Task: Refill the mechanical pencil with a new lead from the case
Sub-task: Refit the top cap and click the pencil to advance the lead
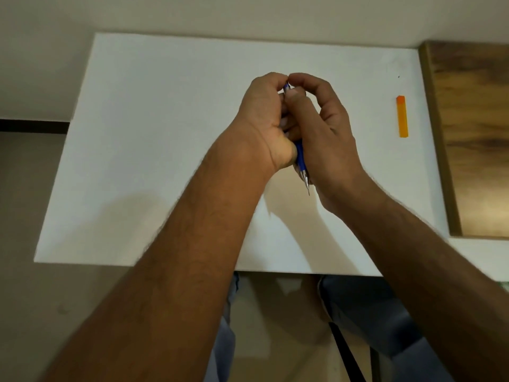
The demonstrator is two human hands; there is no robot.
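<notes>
1. My left hand (pixel 265 119) curls around the blue mechanical pencil (pixel 301 158), its metal tip pointing back toward me above the white table (pixel 165 133).
2. My right hand (pixel 322 125) pinches the pencil's far end, fingertips bunched.
3. The orange lead case (pixel 402 116) lies far right, well apart.

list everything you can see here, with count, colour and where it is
mechanical pencil: 1, blue with a silver tip, held in both hands above the middle of the table, tip pointing toward the person
lead case: 1, orange, lying on the table's right side, apart from the hands
table: 1, white, fills the centre of the view
wooden panel: 1, brown, right of the table
left hand: 1, gripping the pencil barrel
right hand: 1, fingertips at the pencil's top end
</notes>
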